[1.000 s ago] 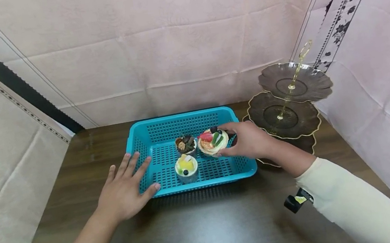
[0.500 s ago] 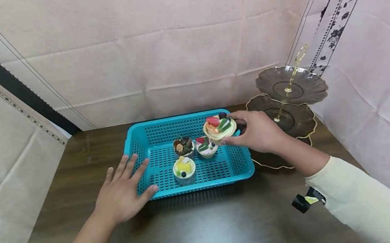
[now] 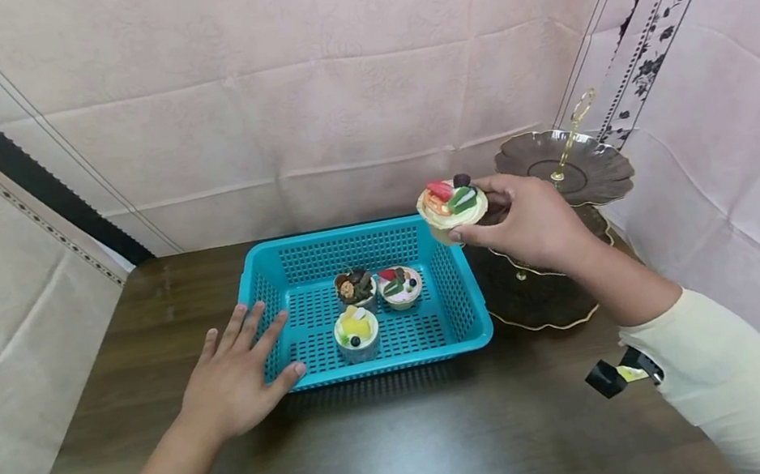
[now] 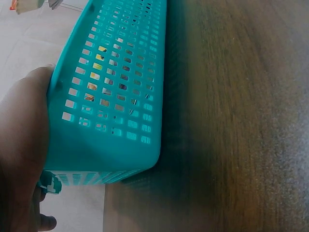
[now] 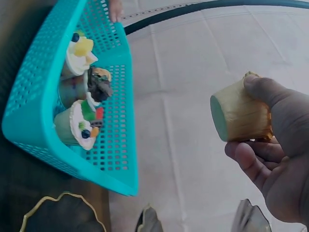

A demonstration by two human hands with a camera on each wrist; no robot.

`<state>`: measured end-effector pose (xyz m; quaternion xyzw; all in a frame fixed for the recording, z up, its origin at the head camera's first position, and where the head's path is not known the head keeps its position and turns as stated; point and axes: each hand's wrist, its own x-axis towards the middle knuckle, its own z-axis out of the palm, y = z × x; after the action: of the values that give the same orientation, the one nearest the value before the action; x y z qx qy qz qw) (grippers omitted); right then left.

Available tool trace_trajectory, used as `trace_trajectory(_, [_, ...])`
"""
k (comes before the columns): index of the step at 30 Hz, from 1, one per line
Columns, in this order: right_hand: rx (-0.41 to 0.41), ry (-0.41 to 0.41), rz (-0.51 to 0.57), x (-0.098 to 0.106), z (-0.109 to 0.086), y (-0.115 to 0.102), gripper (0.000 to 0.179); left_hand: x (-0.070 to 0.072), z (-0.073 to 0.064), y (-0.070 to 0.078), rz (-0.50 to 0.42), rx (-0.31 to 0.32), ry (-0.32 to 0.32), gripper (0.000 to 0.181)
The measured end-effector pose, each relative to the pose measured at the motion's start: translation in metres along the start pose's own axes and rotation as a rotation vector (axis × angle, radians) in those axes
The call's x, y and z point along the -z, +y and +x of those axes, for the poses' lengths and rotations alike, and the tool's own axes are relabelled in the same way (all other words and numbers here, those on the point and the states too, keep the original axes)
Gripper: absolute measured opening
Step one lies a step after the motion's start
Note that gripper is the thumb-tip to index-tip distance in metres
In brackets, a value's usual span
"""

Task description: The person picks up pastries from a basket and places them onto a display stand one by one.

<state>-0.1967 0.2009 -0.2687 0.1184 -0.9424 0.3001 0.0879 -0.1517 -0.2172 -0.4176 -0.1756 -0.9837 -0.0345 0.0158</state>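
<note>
My right hand (image 3: 532, 218) holds a fruit-topped cupcake (image 3: 451, 210) between thumb and fingers, raised above the right end of the blue basket (image 3: 370, 368). The right wrist view shows its pale cup (image 5: 241, 113) from the side, tilted. Three smaller cupcakes stand in the basket: a yellow-topped one (image 3: 356, 330), a dark-topped one (image 3: 355, 286) and one with red and green toppings (image 3: 400, 286). Fingers spread, my left hand (image 3: 235, 377) rests on the basket's left rim. In the left wrist view the basket's perforated wall (image 4: 108, 96) is close to that hand.
Right of the basket stands a tiered stand with dark scalloped plates (image 3: 545, 302), gold edges and a gold handle (image 3: 582, 107). My right hand partly covers it. Pale cloth (image 3: 332, 113) hangs behind the brown wooden table (image 3: 411, 445) and at both sides.
My right hand has lifted the fruit-topped cupcake out of the basket and carried it up and right. The red-and-green-topped cupcake has come into sight. My left hand stays at the rim.
</note>
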Motion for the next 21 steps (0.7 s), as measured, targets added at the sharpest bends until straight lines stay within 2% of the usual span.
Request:
trace_trajectory(12, [-0.081, 0.066, -0.008, 0.026, 0.004, 0.001, 0.085, 0.002, -0.001, 0.001, -0.002, 0.01, -0.006, 0.09])
trace_trajectory(21, [-0.107, 0.123, -0.018, 0.037, 0.009, 0.012, 0.081, 0.003, 0.0, 0.001, 0.002, 0.01, -0.013, 0.093])
